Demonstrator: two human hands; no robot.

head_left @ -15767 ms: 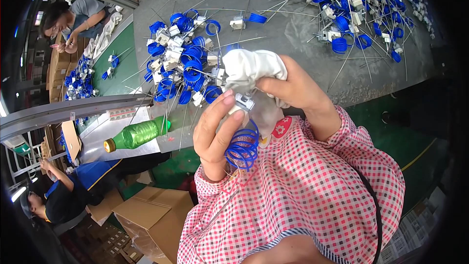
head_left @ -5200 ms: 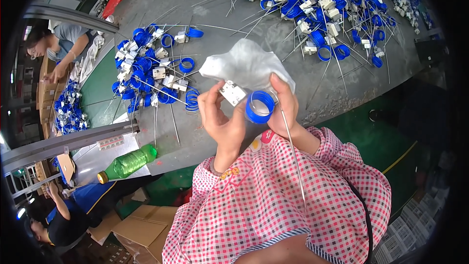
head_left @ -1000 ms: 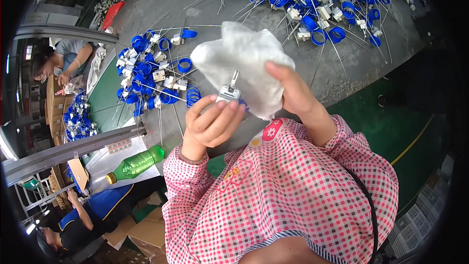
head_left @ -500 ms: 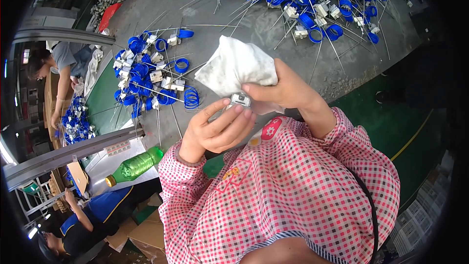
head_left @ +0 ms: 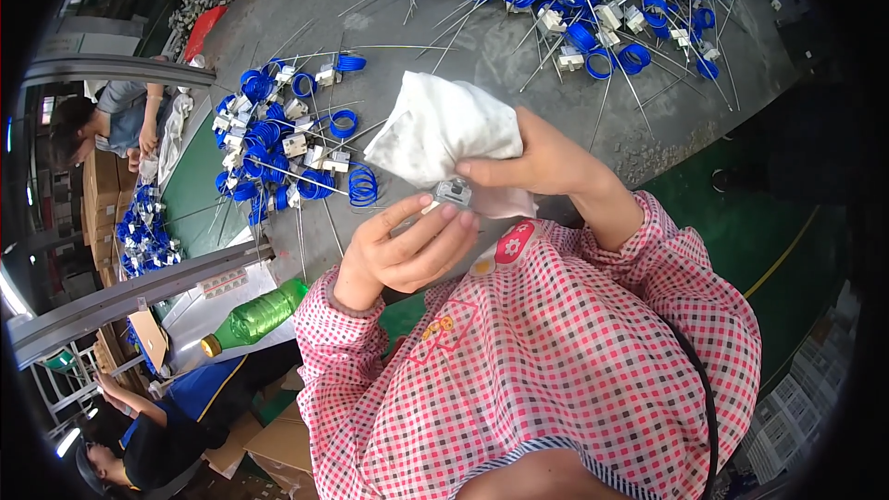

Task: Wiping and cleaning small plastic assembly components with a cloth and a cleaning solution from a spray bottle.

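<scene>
Between the fingertips of my left hand (head_left: 407, 245) is a small metal-faced block (head_left: 452, 192), like the pale blocks in the piles; whether a coil hangs from it is hidden. My right hand (head_left: 532, 162) grips a folded white cloth (head_left: 444, 125) with grey smudges, its thumb pressed on the front. The cloth's lower edge is close against the block. Left of my hands lies a pile of thermostat-like parts (head_left: 278, 134), pale blocks with blue coiled tubes and thin metal rods.
A larger pile of the same parts (head_left: 593, 0) covers the far right of the grey table (head_left: 389, 23). A green bottle (head_left: 255, 317) lies at the left beside a metal rail (head_left: 139, 292). Two people (head_left: 120, 125) work at the left, near another pile of blue coils (head_left: 143, 236).
Both hands shift slightly left with the cloth and block. The block tilts a little in my left fingers. At the far left, the co-workers' arms have moved.
</scene>
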